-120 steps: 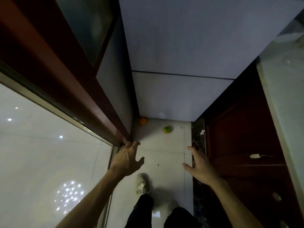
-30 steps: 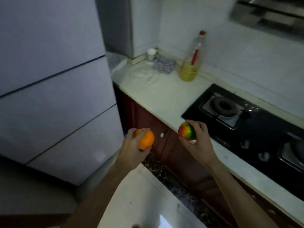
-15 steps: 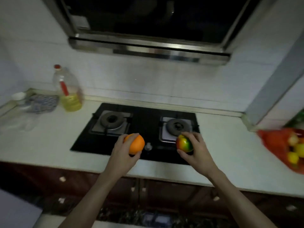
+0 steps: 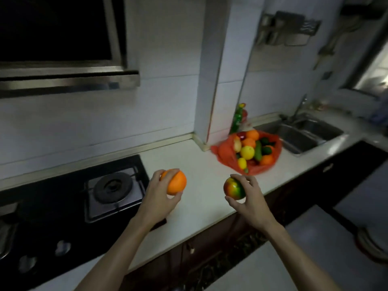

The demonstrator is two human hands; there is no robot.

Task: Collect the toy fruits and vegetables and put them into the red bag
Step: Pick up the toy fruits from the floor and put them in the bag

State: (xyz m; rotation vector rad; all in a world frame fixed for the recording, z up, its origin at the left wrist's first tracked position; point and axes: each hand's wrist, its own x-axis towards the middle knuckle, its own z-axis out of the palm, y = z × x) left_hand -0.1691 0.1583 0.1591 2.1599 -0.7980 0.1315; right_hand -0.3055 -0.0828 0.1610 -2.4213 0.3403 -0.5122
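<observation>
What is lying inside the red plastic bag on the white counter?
The red plastic bag holds round orange toy fruits, yellow toy fruits and a long green toy vegetable. Whatever lies beneath this top layer is covered.

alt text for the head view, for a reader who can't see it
Over a white kitchen counter, the left hand holds a toy orange and the right hand a red-green toy fruit. Ahead lies an open red bag of toy produce, between stove and sink.
</observation>
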